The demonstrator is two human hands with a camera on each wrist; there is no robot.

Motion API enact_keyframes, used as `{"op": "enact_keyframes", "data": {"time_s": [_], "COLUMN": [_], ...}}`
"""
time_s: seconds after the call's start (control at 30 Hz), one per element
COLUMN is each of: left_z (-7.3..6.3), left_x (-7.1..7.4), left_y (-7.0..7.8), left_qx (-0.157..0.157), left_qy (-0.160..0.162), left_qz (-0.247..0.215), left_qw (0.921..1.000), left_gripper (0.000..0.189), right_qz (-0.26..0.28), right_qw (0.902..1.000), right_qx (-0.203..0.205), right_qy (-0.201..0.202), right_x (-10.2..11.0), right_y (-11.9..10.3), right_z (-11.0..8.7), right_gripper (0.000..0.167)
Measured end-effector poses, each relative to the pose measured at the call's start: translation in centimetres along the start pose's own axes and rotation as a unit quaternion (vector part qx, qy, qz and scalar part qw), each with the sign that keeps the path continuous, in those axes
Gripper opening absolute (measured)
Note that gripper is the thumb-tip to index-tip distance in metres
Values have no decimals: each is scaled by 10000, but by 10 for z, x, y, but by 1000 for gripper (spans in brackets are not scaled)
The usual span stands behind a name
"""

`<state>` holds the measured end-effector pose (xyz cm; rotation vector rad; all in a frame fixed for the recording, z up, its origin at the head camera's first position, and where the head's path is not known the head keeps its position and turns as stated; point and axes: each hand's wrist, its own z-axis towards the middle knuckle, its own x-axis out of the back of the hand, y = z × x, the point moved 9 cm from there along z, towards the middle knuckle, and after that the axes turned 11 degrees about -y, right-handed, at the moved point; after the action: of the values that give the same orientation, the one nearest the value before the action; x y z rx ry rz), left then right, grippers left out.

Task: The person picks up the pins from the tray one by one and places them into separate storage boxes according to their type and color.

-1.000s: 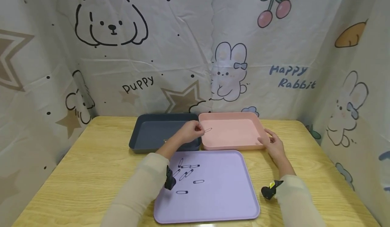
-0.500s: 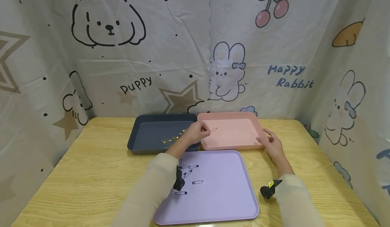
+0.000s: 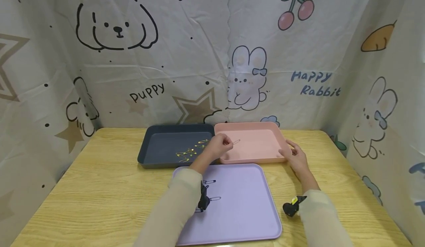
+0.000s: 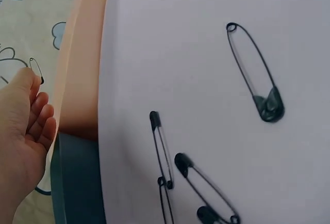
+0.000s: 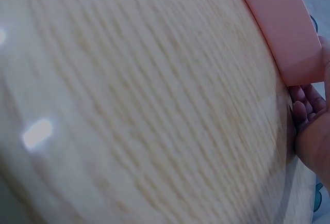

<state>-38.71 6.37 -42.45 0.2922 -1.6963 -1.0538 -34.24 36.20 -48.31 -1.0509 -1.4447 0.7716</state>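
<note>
My left hand (image 3: 219,147) pinches a black safety pin (image 4: 37,72) between thumb and fingertips. The pin sticks out to the right, over the left part of the pink tray (image 3: 257,143). At that tray's right end, my right hand (image 3: 299,160) grips the wall, thumb over the rim and fingers outside. Several more black safety pins (image 4: 268,108) lie on the lilac tray (image 3: 245,214), partly hidden by my left sleeve in the head view. Gold safety pins (image 3: 189,152) lie scattered in the dark grey tray (image 3: 162,142).
The dark grey and pink trays stand side by side at the back of the wooden table (image 3: 86,195), with the lilac tray in front of them. A printed curtain (image 3: 199,37) hangs behind and along both sides.
My left hand has moved right with the safety pin, from the border between the trays to over the pink tray, uncovering the gold safety pins. My right hand stays at the pink tray.
</note>
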Motion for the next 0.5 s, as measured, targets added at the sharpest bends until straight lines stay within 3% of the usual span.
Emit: {"op": "enact_keyframes", "data": {"time_s": [0.5], "left_z": [3], "left_x": [-6], "left_y": [-6], "left_qx": [100], "left_qy": [185], "left_qz": [3], "left_qw": [9998], "left_gripper": [9], "right_qz": [-172], "right_qw": [9998], "right_qx": [-62], "right_qy": [111], "right_x": [2], "right_y": [3], "right_z": [1], "right_gripper": [71]}}
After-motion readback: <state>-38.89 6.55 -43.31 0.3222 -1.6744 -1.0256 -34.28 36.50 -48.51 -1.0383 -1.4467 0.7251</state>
